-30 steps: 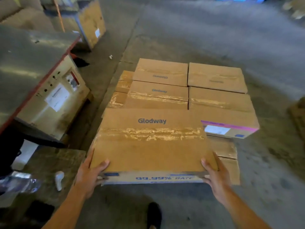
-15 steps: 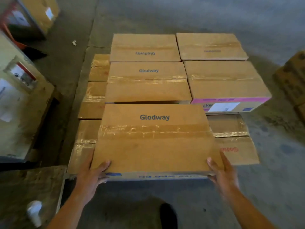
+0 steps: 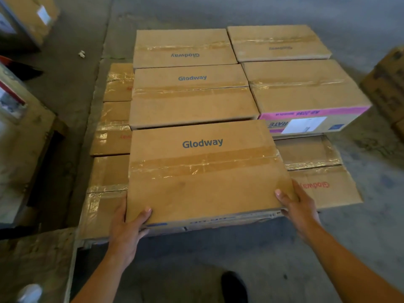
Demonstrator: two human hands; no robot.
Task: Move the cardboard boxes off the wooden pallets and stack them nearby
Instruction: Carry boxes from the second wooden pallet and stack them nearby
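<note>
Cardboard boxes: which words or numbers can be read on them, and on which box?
"Glodway", blue: held box, box behind it.
"Glodway", upside down: far-left box; red, on low right box.
"RATE", upside down: side of pink-striped box.
Too blurred: pink stripe's print, held box's front print, print on far-right box.

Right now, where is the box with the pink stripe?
Head view, right of centre: the pink-striped box sits on the top layer, right of the middle Glodway box.

Single view here, from the head, wide-angle, tipped forward and steeply down onto the boxes [image 3: 192, 106]. We're in close, left hand [image 3: 126, 232] and right hand [image 3: 299, 211] right below the lens.
</note>
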